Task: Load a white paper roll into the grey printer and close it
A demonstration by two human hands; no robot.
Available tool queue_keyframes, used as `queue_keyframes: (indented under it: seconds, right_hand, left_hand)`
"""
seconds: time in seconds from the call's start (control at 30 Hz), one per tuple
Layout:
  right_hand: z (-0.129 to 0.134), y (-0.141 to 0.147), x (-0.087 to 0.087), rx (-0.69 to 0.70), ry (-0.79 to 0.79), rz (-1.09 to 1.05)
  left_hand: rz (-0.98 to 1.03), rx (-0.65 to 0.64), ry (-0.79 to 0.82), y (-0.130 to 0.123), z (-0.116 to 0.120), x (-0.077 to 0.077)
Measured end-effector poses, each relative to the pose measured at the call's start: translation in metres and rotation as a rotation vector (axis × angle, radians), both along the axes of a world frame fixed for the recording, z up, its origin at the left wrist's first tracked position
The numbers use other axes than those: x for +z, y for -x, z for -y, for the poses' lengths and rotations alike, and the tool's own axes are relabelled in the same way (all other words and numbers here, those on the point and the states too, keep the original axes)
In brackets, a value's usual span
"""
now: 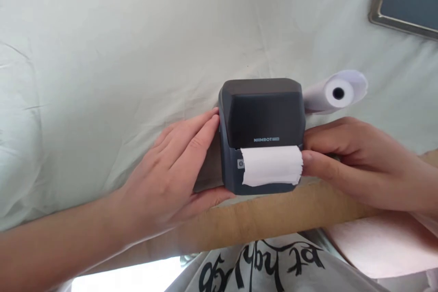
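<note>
By the left grip point(167, 171), one dark printer point(265, 116) is clasped at its left side and near corner. By the right grip point(362, 159), fingers curled, the printer's right side is touched; whether anything is pinched there cannot be told. One white paper strip point(272, 166) is draped over the printer's front. One paper roll point(329, 92) is seen just beside, to the right; one phone point(410, 0) is seen farther off. All are borne by one pale cloth point(119, 45).

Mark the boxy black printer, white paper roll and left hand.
Boxy black printer point(263, 121), head view: on its top cover.
White cylindrical paper roll point(329, 94), head view: on its end face.
Left hand point(173, 168), head view: on its back.
</note>
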State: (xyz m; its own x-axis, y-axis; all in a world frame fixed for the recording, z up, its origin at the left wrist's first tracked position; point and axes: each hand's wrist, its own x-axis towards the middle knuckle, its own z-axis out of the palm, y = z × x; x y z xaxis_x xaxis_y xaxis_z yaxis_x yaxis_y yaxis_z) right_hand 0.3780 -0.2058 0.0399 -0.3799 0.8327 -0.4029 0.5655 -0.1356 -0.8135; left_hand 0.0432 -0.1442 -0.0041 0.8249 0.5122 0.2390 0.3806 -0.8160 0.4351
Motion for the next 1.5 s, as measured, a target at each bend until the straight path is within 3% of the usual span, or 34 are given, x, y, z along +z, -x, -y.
queue_keyframes:
  seconds: [0.13,0.3,0.4,0.67,0.8,1.07,1.2,1.37,1.5]
  right_hand:
    - [0.002,-0.004,-0.006,0.013,-0.025,-0.043]
    - [0.005,-0.002,-0.014,0.099,-0.408,-0.038]
    - [0.01,0.003,-0.019,0.043,-0.584,-0.002]
    - [0.02,0.005,-0.028,-0.03,-0.63,0.012]
    - [0.022,0.004,-0.033,0.013,-0.582,0.052]
    - [0.008,0.0,-0.015,0.12,-0.486,-0.009]
    - [0.009,-0.001,-0.012,0.049,-0.478,-0.021]
    - [0.017,0.002,-0.015,-0.174,-0.488,0.053]
    - [0.016,0.008,-0.01,-0.176,-0.498,0.08]
  left_hand:
    - [0.098,0.032,-0.036,-0.001,0.003,-0.011]
    - [0.074,0.012,-0.072,-0.001,0.004,-0.014]
    - [0.033,-0.002,-0.125,-0.002,0.005,-0.015]
    - [-0.047,0.003,-0.279,-0.005,0.006,-0.013]
    - [-0.036,-0.075,-0.333,-0.006,-0.003,-0.004]
    - [-0.011,-0.069,-0.31,-0.01,-0.006,0.001]
    - [0.028,-0.049,-0.299,-0.008,-0.003,-0.003]
    - [0.011,-0.047,-0.337,-0.006,-0.001,-0.006]
    - [0.07,-0.024,-0.414,-0.008,0.0,-0.006]
